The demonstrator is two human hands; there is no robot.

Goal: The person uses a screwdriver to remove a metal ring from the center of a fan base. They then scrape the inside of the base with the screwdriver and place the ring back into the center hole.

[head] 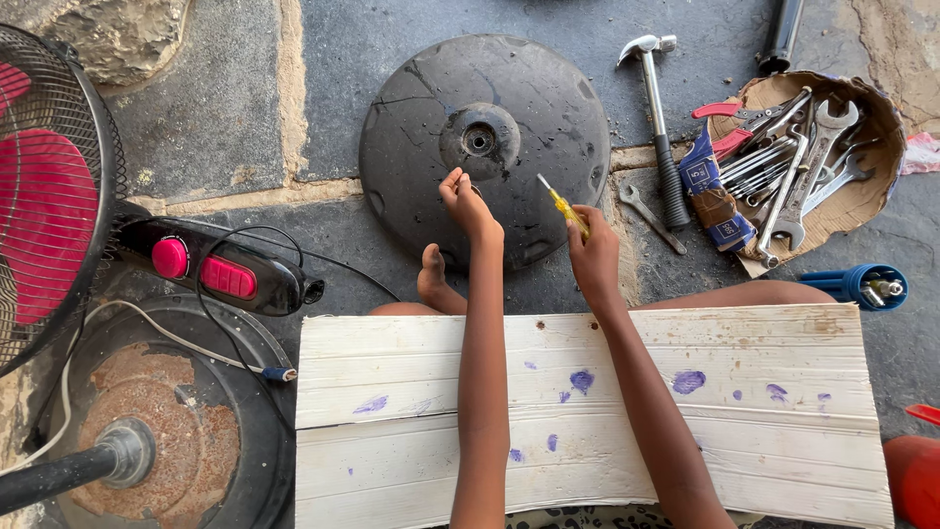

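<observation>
Outdoors, on a stone floor (225,108), a person sat with a white plank board (587,411) across the lap. Their left hand (464,201) pinched something small, too tiny to make out, against a round black fan base (548,98) lying just ahead. Their right hand (591,255) gripped a yellow-handled screwdriver (566,208), tip over the base's edge. Beside it lay a hammer (658,118) and a cardboard tray of spanners (871,196).
</observation>
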